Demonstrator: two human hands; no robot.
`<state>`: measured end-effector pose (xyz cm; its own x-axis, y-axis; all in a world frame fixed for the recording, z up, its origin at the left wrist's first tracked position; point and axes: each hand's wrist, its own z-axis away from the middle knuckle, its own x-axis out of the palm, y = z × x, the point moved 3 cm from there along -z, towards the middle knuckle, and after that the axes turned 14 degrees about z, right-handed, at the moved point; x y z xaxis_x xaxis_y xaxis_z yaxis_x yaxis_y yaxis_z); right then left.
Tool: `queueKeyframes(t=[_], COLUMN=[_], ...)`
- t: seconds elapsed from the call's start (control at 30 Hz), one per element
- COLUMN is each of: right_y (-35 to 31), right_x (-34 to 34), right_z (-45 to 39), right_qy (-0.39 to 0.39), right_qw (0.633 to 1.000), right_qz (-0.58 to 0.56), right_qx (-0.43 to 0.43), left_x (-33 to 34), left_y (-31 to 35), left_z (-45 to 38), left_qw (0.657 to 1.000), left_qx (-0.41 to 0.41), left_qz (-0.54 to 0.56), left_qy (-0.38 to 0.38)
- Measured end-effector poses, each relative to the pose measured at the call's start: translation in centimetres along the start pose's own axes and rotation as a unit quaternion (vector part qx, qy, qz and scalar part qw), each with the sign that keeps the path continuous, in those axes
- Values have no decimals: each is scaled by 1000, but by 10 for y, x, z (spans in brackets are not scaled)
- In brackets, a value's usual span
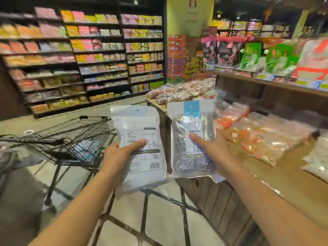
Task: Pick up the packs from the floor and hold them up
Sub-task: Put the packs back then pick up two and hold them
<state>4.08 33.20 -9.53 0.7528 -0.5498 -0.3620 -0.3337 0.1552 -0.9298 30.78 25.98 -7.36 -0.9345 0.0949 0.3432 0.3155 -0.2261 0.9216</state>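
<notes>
Head view: the left hand [116, 153] grips a white pack [140, 146], the right hand [211, 148] grips a clear pack [192, 139] of metal scourers, both raised above the tiled floor [159, 219]. A wire cart [71, 141] stands left, its contents blurred. Bagged goods [257, 137] crowd the surface [292, 189] on the right.

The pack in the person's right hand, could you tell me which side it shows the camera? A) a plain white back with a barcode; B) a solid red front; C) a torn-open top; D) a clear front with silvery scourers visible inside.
D: the pack in the right hand has a clear front through which coiled silvery scourers show, under a blue header, with the right hand's thumb across it.
</notes>
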Motion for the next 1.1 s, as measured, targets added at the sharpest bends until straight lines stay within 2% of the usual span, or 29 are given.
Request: queueKeyframes(t=[0.23,0.5,0.8,1.1], right_y=[-14,-25,-64,-75], right_x=[77,177,295,407], right_z=[-111,-232,-376,-503], right_qy=[-50,-76,-102,-167], right_qw=[998,997,995,986], right_qz=[-25,-9,3,-1], right_qx=[-2,-8,-5,-6], left_x=[-18,-57,-100,-125], left_y=[22,40,96,118], left_z=[-102,-239,-409,-555], left_qw=[999,997,996,991], left_qx=[3,-12,-3,11], left_qz=[5,22,29,30], left_qy=[53,74,90,132])
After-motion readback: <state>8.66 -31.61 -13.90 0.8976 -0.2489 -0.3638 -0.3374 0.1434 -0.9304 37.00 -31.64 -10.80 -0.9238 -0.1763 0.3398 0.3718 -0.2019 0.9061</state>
